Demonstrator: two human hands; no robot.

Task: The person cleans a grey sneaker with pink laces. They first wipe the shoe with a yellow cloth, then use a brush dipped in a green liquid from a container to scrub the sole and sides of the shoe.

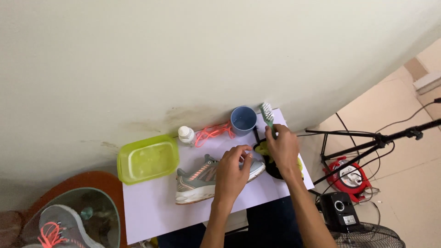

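A grey sneaker [197, 179] with orange stripes and a white sole lies on its side on a small white table [151, 211]. My left hand [233, 171] rests on the shoe's heel end, fingers curled around it. Upright in my right hand [282, 149] is a green-handled brush [267, 115], its white bristles pointing up near a blue cup [243, 120]. Under that hand lie a black dish and a yellow cloth [262, 148], partly hidden.
A yellow-green plastic tub [148, 158], a small white bottle [186, 134] and loose orange laces [212, 132] sit at the table's back by the wall. A second sneaker [55, 227] lies in a basin at lower left. A tripod [367, 147], cable reel [351, 174] and fan [367, 236] stand at right.
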